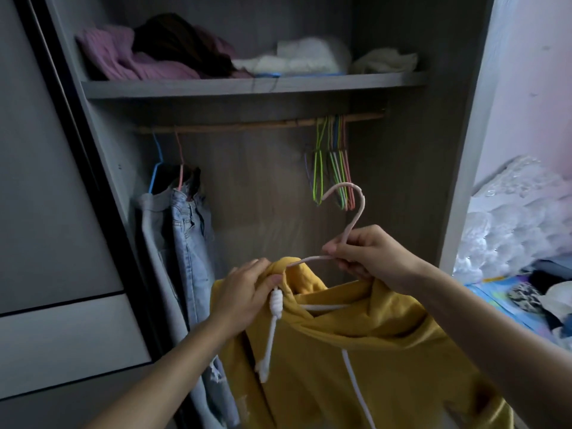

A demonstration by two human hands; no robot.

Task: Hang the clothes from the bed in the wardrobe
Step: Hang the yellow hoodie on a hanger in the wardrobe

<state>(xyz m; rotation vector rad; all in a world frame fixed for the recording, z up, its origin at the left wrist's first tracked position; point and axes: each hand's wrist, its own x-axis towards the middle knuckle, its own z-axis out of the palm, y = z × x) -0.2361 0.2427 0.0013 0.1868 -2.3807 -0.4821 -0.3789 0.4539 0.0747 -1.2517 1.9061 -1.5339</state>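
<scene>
A yellow hoodie (356, 345) with white drawstrings hangs in front of the open wardrobe. My right hand (368, 255) grips the neck of a pale pink hanger (356, 212), whose hook points up and whose left arm runs into the hoodie's neck opening. My left hand (247, 292) grips the hoodie's fabric at the collar, over the hanger's left end. The wooden rail (247, 125) crosses the wardrobe above, well higher than the hook.
Two pairs of jeans (185, 230) hang at the rail's left on blue and pink hangers. Several bare coloured hangers (332, 162) hang at its right. Folded clothes (148, 54) lie on the upper shelf. The bed (526, 292) with clothes and a white plastic bag is at right.
</scene>
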